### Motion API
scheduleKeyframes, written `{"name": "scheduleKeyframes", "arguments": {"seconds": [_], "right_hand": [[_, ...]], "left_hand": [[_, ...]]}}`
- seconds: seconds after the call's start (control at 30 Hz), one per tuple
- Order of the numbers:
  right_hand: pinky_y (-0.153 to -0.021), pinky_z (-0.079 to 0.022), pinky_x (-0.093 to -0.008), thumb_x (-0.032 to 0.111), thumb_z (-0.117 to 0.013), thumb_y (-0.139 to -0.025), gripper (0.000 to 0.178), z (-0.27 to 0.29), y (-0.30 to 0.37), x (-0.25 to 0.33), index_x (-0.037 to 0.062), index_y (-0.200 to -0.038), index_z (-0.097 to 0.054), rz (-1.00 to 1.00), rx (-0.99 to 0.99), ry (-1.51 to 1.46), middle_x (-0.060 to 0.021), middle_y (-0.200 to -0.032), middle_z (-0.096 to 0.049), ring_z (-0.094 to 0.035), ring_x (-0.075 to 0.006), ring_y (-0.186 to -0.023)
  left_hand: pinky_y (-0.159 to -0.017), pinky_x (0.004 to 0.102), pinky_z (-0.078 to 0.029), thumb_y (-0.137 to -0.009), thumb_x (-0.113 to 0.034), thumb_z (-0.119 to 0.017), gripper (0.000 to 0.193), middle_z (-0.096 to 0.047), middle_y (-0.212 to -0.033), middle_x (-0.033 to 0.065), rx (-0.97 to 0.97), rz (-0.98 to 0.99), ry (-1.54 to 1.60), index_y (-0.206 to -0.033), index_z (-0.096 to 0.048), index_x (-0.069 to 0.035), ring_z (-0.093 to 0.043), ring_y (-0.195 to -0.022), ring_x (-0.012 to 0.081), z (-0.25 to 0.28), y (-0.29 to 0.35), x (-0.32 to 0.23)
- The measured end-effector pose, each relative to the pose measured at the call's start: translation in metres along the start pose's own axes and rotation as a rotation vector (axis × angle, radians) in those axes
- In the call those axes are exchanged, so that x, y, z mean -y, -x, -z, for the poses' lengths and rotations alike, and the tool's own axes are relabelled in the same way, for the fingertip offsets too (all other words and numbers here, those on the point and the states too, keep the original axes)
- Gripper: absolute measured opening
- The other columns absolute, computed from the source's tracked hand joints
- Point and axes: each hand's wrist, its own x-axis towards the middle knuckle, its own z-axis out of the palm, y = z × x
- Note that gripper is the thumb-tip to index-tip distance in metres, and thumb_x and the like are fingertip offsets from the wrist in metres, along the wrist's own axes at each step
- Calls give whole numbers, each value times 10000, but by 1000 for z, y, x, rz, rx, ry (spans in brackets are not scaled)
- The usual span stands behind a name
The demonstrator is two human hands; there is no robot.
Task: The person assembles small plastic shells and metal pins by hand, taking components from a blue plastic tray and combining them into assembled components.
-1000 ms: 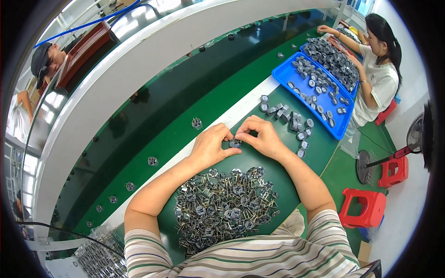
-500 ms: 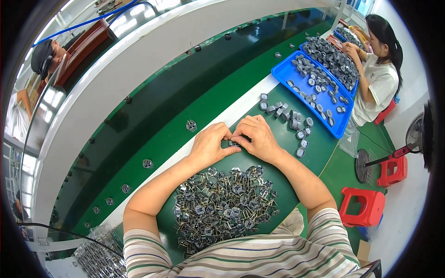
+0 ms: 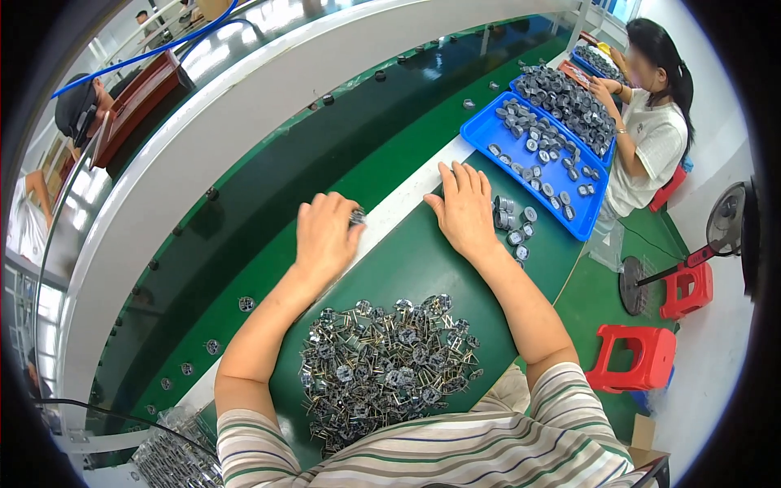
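Observation:
My left hand (image 3: pixel 323 237) is over the near edge of the green conveyor belt (image 3: pixel 281 272), its thumb and fingers closed about a small round electronic part (image 3: pixel 357 216). Its fingers partly cover that part. To the right, my right hand (image 3: pixel 462 210) lies with fingers stretched out over the green tabletop (image 3: pixel 390 252), beside a group of grey round caps (image 3: pixel 505 213); some caps may be hidden beneath it. A heap of small round parts with metal pins (image 3: pixel 390 366) lies on the table between my forearms.
Several similar parts (image 3: pixel 246 303) lie spaced along the belt. Blue trays (image 3: pixel 587 225) of grey caps stand at the far right, where a co-worker (image 3: pixel 661 122) sits. Red stools (image 3: pixel 630 358) and a black fan (image 3: pixel 728 220) are to the right. Another person (image 3: pixel 77 114) is across the belt.
My hands, together over the table before, have moved apart. The left went left to the belt with the small part; the right opened toward the caps. Parts on the belt shifted toward the lower left.

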Motion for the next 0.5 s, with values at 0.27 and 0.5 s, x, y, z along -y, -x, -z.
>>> {"name": "scheduleKeyframes", "arguments": {"seconds": [0.27,0.5], "right_hand": [[-1044,-498,-453,2,-745,-874,291,1,8,7,42,-1160,-708,124,260,-571,-130,-1289,-706,-651,-344,-1186],[-840,-542,-363,185,-885,-808,406,66,-7,-13,70,-1164,-729,157,1068,-974,-70,-1062,-698,-652,-233,-935]], "left_hand": [[-922,484,-411,-798,-180,-857,471,-676,-1128,63,87,148,-221,-1233,-702,-85,-610,-1126,266,-1,0,28],[-999,466,-372,-810,-234,-861,573,-632,-1274,96,140,-66,209,-1332,-656,-116,-566,-1232,293,19,3,-15]]}}
